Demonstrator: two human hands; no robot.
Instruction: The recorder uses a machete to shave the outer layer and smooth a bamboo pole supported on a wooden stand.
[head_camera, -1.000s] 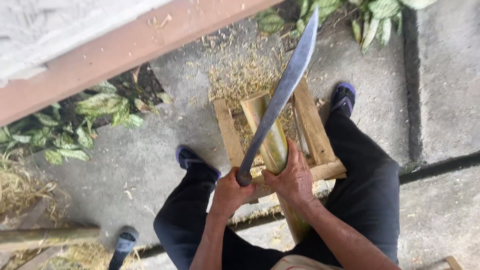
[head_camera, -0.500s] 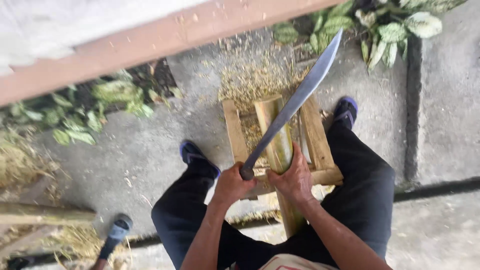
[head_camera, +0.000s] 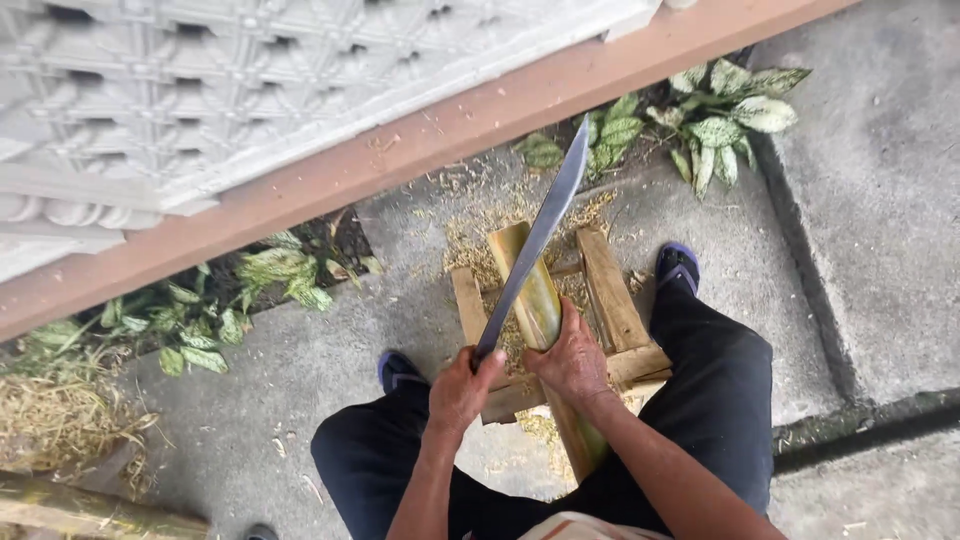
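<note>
Left hand is closed in a fist round the handle of a long curved machete, its blade slanting up and away across the bamboo section. The bamboo lies lengthwise over a low wooden frame, far end at the frame's far edge, near end running past the near rail between the person's knees. Right hand is clamped over the bamboo at the near rail, fingers wrapped down its side, just beside the blade's heel.

Judgement: a good stroke needs the blade working away from the body, the holding hand kept behind the edge, and the bamboo pinned firmly against the rail. Shavings litter the concrete beyond.
</note>
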